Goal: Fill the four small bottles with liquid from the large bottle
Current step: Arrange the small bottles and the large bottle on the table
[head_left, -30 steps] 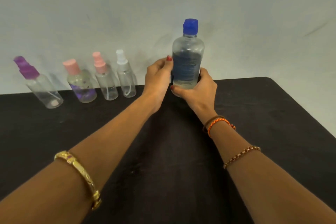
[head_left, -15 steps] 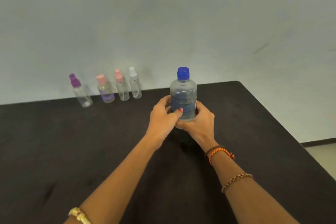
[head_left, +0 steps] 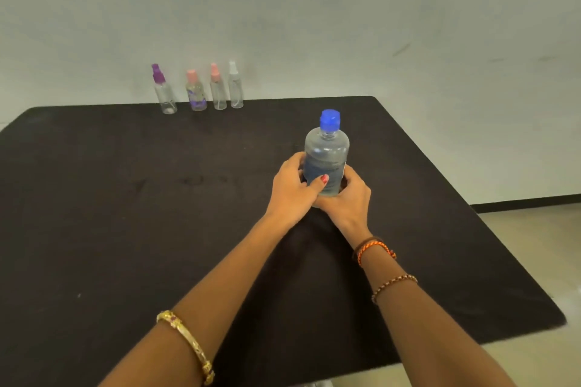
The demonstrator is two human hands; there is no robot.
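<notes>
**Both hands on the large bottle, cap still on**

The black tabletop [head_left: 157, 229] fills most of my view; its far edge meets the pale wall, its right edge falls away to the floor, and its near edge is cut off at the bottom. Wide bare cloth lies to the left of my arms and between me and the far row.

The large bottle [head_left: 327, 157] stands upright right of centre, long axis vertical, blue cap [head_left: 329, 119] pointing up. My left hand [head_left: 292, 188] wraps its lower left side, thumb across the label, and my right hand [head_left: 349, 198] cups the lower right; both grips are closed around it. They hide the base, so I cannot tell whether it touches the cloth.

The four small bottles [head_left: 201, 91] stand upright in a row at the far edge, well apart from the large one, capped purple, pink, pink and white. Their contents are hard to make out.
</notes>
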